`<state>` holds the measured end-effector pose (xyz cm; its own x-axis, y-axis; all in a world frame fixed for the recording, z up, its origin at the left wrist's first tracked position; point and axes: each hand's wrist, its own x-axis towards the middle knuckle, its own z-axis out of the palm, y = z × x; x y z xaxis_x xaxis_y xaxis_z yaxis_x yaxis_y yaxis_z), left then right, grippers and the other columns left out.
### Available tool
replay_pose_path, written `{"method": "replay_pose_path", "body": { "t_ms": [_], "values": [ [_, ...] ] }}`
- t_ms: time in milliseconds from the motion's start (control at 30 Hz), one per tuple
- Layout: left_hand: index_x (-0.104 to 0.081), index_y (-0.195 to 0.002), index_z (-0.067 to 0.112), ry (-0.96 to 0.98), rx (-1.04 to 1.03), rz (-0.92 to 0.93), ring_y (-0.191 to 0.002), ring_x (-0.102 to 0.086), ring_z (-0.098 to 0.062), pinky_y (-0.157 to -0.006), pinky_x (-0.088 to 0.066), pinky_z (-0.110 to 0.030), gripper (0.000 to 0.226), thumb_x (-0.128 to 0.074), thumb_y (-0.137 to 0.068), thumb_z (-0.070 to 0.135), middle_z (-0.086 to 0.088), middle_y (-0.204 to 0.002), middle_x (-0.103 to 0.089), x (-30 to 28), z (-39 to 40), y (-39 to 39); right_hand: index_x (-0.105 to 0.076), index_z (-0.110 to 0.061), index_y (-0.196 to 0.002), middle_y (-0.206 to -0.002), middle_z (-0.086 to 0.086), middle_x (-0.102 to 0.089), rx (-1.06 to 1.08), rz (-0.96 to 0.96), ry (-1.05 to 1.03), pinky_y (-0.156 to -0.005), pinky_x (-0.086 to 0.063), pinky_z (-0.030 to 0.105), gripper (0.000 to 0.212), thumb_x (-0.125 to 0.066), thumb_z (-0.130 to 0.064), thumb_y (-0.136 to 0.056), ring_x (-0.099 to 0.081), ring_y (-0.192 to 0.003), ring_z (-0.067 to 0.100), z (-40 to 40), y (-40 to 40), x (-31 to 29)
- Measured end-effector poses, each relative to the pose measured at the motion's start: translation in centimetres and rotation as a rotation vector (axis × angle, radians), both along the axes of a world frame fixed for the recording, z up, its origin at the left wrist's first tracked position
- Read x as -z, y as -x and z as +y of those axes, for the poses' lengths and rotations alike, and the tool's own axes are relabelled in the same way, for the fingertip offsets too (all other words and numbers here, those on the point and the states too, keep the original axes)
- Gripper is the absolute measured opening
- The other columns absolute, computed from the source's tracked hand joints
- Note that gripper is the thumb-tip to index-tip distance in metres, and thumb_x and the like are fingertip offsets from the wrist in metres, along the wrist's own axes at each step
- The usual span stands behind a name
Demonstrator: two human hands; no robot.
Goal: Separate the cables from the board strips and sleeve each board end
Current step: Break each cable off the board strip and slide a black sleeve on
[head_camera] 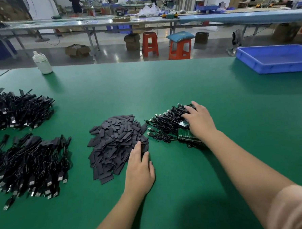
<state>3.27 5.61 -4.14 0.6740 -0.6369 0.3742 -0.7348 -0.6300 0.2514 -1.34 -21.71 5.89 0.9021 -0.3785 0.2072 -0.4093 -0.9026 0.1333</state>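
- Green mat covers the work table point(162, 81); everything sits on it.
- Far left, back: heap of black cables w/ USB plugs point(17, 110), ends already in dark sleeves, tangled.
- Left, nearer: second heap of finished cables point(29, 166), silver plugs pointing toward the table's near edge.
- Back left edge: white plastic bottle point(42, 62), upright, well apart from the heaps.
- Centre: pile of flat dark grey sleeve pieces point(116, 144), loose, overlapping.
- Left hand point(139, 170) lies palm down at the pile's right side; fingers fairly straight, tips on the sleeve pieces. Can't tell if a piece is pinched under them.
- Right of centre: small heap of unsleeved cables point(166, 124), plugs fanned out to the left.
- Green board strips point(186, 134) stacked at that heap's near side, cables still attached, partly hidden by the wrist.
- Right hand point(200, 123) reaches onto the cables/boards, fingers spread and bent down, tips touching the heap; one small board end shows under the fingers. Firm grip or not: can't tell.
- Pink sleeve point(294, 210) on the right arm, bottom right corner.
- Far right, back: blue plastic tray point(274, 66), shallow.
- Beyond the table, on the floor: two orange stools point(163, 46).
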Motion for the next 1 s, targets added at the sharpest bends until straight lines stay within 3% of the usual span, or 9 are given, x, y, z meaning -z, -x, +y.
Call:
{"method": "replay_pose_path", "body": {
  "t_ms": [67,167,300,367,467,633,767,933,1000],
  "values": [
    [-0.064,-0.118,0.008,0.004,-0.008,0.003,-0.143,-0.030,-0.029,-0.120,-0.021,-0.039,0.032,-0.057,-0.092,0.025,-0.019,-0.154,-0.033,0.1,0.0,0.1,-0.068,-0.027,-0.125,-0.134,0.001,-0.064,0.025,-0.054,-0.093,-0.113,-0.035,0.039,0.041,-0.056,-0.005,-0.092,-0.048,-0.133,0.027,-1.0,-1.0,-0.2],
    [-0.065,-0.118,0.008,-0.007,-0.008,-0.001,-0.142,-0.032,-0.027,-0.120,-0.021,-0.038,0.033,-0.057,-0.092,0.027,-0.017,-0.152,-0.037,0.4,-0.1,-0.1,-0.071,-0.029,-0.120,-0.111,-0.002,-0.075,0.125,-0.269,-0.290,-0.081,-0.053,0.032,0.033,-0.053,-0.012,-0.098,-0.068,-0.098,0.025,-2.0,-2.3,-1.8],
    [-0.066,-0.119,0.008,-0.026,-0.016,-0.003,-0.141,-0.033,-0.026,-0.120,-0.019,-0.037,0.034,-0.056,-0.092,0.028,-0.016,-0.151,-0.039,0.7,-0.2,-0.3,-0.073,-0.022,-0.094,-0.083,0.003,-0.071,0.184,-0.613,-0.510,-0.053,-0.033,0.025,0.019,-0.055,-0.022,-0.099,-0.063,-0.076,0.026,-3.1,-4.6,-7.2],
    [-0.066,-0.117,0.008,-0.028,-0.021,-0.011,-0.140,-0.033,-0.026,-0.120,-0.019,-0.037,0.033,-0.057,-0.092,0.027,-0.016,-0.150,-0.040,0.8,-0.2,-0.4,-0.067,-0.023,-0.088,-0.080,0.000,-0.066,0.161,-0.760,-0.539,-0.055,-0.035,0.028,0.017,-0.055,-0.021,-0.099,-0.060,-0.076,0.024,-3.2,-5.2,-10.6],
    [-0.066,-0.116,0.009,-0.021,-0.027,0.000,-0.140,-0.034,-0.026,-0.120,-0.020,-0.036,0.032,-0.058,-0.091,0.026,-0.016,-0.149,-0.041,0.8,-0.2,-0.3,-0.066,-0.018,-0.105,-0.097,0.000,-0.068,0.068,-0.847,-0.485,-0.079,-0.050,0.037,0.013,-0.055,-0.023,-0.100,-0.061,-0.090,0.021,-3.1,-4.8,-15.3],
    [-0.065,-0.119,0.009,-0.032,-0.032,0.009,-0.141,-0.035,-0.027,-0.120,-0.023,-0.039,0.033,-0.058,-0.091,0.025,-0.016,-0.150,-0.041,0.7,-0.2,-0.2,-0.050,-0.022,-0.103,-0.085,-0.009,-0.056,-0.111,-0.553,-0.384,-0.058,-0.036,0.029,0.016,-0.057,-0.036,-0.098,-0.054,-0.073,0.013,-0.4,-1.7,-20.2],
    [-0.066,-0.118,0.009,-0.037,-0.043,0.001,-0.138,-0.039,-0.028,-0.118,-0.023,-0.038,0.033,-0.061,-0.089,0.023,-0.017,-0.147,-0.044,0.5,-0.1,0.0,-0.058,-0.022,-0.094,-0.083,-0.007,-0.062,-0.185,-0.236,-0.460,-0.052,-0.040,0.022,0.022,-0.054,-0.042,-0.099,-0.060,-0.072,0.011,2.2,1.1,-20.3],
    [-0.066,-0.117,0.008,-0.021,-0.059,-0.019,-0.135,-0.043,-0.029,-0.117,-0.026,-0.038,0.032,-0.063,-0.088,0.022,-0.017,-0.144,-0.048,0.5,-0.1,0.1,-0.064,-0.017,-0.106,-0.103,-0.003,-0.066,-0.163,0.195,-0.556,-0.087,-0.046,0.035,0.039,-0.043,-0.049,-0.102,-0.061,-0.096,0.018,3.2,3.1,-15.8],
    [-0.067,-0.116,0.008,-0.012,-0.066,-0.022,-0.134,-0.044,-0.029,-0.117,-0.026,-0.037,0.032,-0.063,-0.088,0.022,-0.017,-0.143,-0.049,0.5,-0.1,0.1,-0.064,-0.027,-0.093,-0.089,-0.017,-0.067,-0.158,0.338,-0.610,-0.085,-0.045,0.035,0.033,-0.044,-0.052,-0.101,-0.061,-0.085,0.007,3.1,3.9,-13.6]
  ]
}}
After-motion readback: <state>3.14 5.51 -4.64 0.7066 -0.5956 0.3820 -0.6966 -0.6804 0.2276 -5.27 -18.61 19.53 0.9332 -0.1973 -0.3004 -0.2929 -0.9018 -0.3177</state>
